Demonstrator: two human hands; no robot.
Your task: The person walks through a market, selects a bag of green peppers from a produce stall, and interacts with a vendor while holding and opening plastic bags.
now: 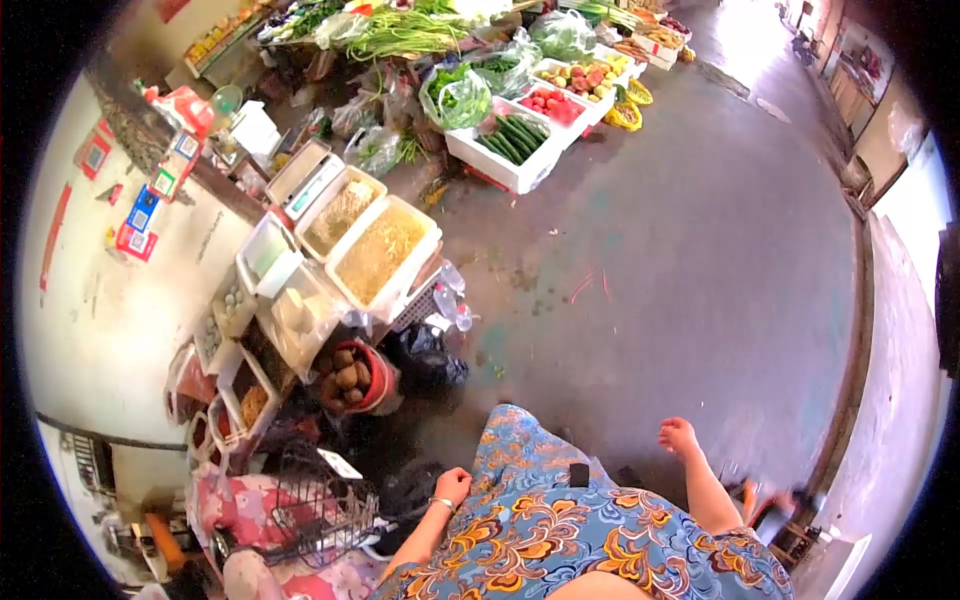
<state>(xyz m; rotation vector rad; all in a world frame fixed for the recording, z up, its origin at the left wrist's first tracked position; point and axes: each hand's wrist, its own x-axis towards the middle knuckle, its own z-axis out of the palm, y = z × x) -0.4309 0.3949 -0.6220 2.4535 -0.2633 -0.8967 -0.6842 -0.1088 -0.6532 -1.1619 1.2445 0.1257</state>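
Observation:
My left hand [453, 486], with a pale bracelet at the wrist, hangs beside my blue patterned clothing [560, 520]. Its fingers are curled in, and I see nothing in them. Out to the other side, my right hand [678, 437] hangs over the grey floor, fingers loosely bent and partly apart, holding nothing. Closest to the left hand are a black wire basket [325, 515] and a pink patterned cover [240, 500]. A little farther off, a red bucket [378, 385] holds brown round produce next to a black plastic bag [425, 355].
White tubs of pale noodle-like food [385, 250] stand along the left. Ahead, a white foam box [515, 175] holds cucumbers, with tomatoes and leafy greens around it. Grey floor [680, 260] stretches forward, bordered by a wall [900, 330] on the right.

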